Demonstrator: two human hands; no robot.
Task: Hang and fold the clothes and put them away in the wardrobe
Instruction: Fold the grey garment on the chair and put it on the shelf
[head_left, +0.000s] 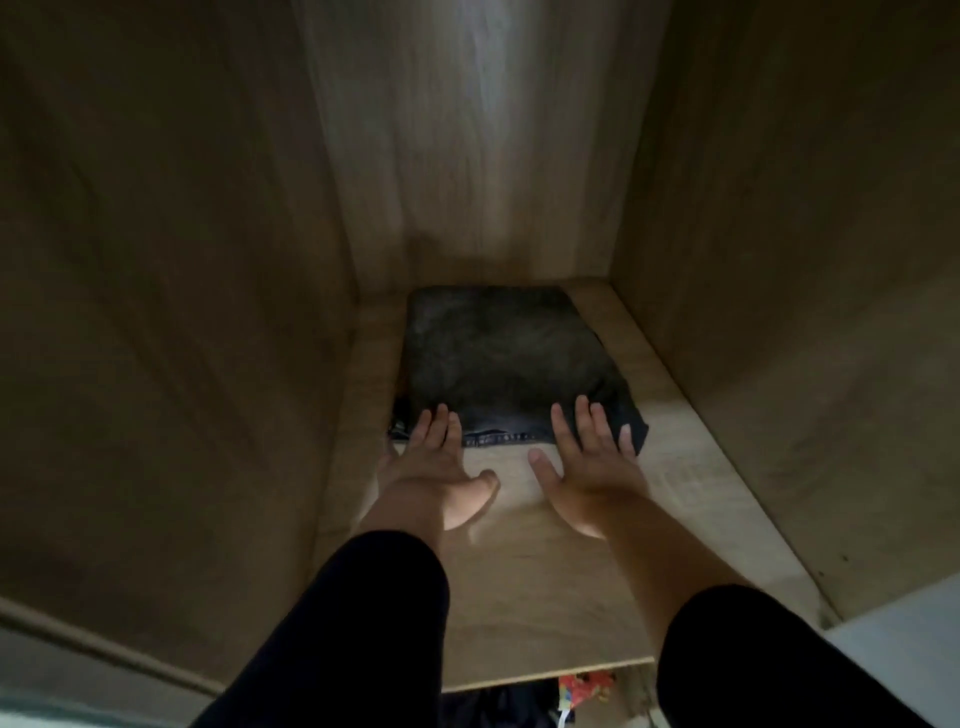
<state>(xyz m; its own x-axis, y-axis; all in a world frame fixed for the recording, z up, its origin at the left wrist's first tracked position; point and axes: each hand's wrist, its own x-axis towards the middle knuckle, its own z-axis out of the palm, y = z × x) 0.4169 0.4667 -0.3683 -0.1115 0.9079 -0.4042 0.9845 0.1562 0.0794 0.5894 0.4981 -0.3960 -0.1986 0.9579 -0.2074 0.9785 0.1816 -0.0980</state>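
A folded pair of dark jeans (504, 358) lies flat at the back of a wooden wardrobe shelf (545, 587). My left hand (434, 467) reaches in with straight fingers, whose tips touch the near left edge of the jeans. My right hand (592, 457) is also flat with spread fingers, its fingertips lying on the near right corner of the jeans. Neither hand holds anything. Both forearms wear dark sleeves pushed up.
The wardrobe's left wall (171, 312), back panel (478, 145) and right wall (789, 260) enclose the shelf closely. Below the shelf's front edge some colourful items (582, 686) show dimly. A pale surface (898, 639) lies at the lower right.
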